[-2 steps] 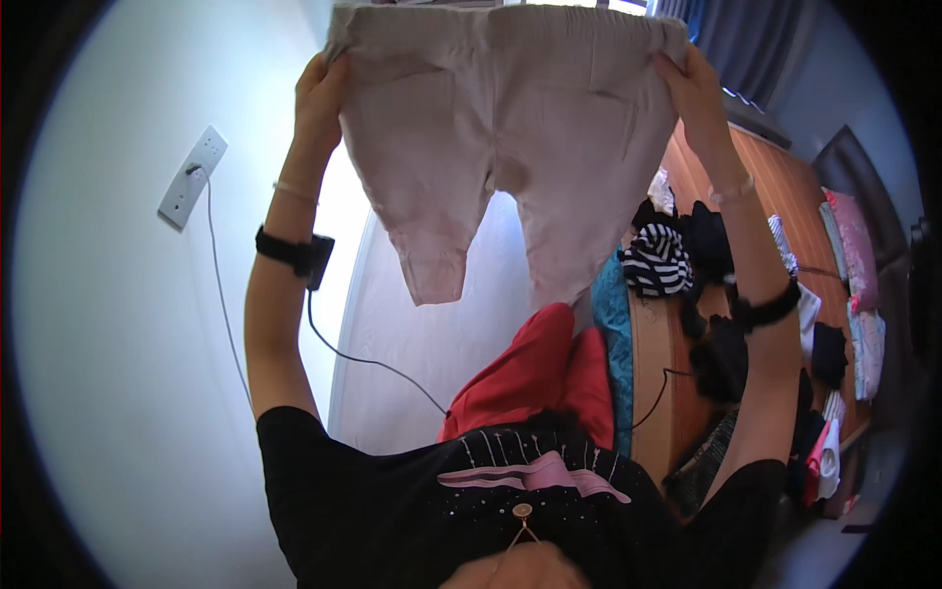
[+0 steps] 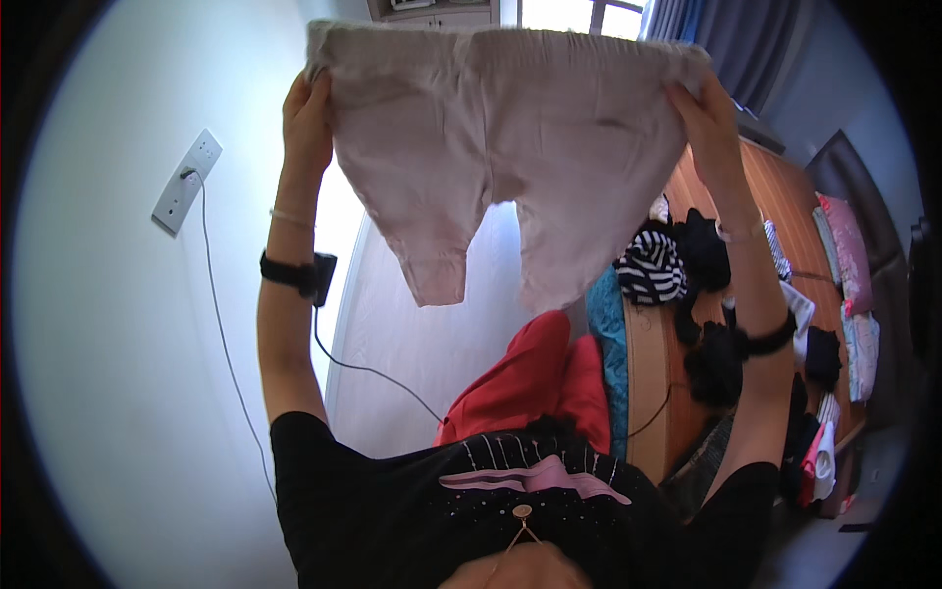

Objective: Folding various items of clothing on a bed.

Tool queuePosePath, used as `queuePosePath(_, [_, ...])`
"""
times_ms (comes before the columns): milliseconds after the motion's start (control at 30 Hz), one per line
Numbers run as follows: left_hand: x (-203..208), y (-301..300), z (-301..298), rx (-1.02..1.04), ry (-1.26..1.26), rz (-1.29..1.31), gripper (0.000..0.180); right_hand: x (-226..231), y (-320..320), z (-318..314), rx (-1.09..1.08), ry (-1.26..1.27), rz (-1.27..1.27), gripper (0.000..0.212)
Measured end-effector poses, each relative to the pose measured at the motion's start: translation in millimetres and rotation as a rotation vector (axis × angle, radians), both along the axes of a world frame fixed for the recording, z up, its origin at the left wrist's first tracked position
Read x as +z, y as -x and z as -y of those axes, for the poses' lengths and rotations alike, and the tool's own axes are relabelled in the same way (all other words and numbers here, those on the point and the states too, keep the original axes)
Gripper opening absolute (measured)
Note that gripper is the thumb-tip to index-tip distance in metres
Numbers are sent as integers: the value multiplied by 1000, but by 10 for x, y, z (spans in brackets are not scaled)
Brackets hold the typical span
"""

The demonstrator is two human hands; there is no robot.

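Observation:
A pair of light beige trousers [image 2: 412, 147] hangs spread out in front of me, waistband at the top and both legs dangling. My left hand [image 2: 308, 123] grips the left end of the waistband, thumb on the near side. At the opposite end my right hand [image 2: 708, 128] pinches the waistband in the same way. Both arms are raised and stretched forward. The fingers behind the cloth are hidden.
To the right stands a bed with a brown wooden-looking surface [image 2: 775, 187]. Clothes lie on it, among them a black-and-white striped garment [image 2: 652, 267] and a pink pillow [image 2: 844, 245]. On the left wall a socket strip [image 2: 186, 182] holds a plugged-in cable.
The trousers and both hands sit slightly lower in view. My hands are a little farther apart, and the waistband is stretched wider.

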State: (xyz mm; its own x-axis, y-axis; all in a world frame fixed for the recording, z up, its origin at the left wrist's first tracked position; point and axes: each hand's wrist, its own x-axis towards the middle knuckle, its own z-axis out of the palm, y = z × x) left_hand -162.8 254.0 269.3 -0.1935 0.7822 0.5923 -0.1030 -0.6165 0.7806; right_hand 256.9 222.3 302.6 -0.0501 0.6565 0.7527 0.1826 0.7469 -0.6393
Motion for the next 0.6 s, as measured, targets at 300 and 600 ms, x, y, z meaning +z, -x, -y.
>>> queuePosePath(300, [-270,-913,-84,-620,93,200,27,199,499,20,448,-180,321,26])
queuePosePath(600, [-404,-1492,124,-456,51,7,26,106,852,-218,270,-25,114,24])
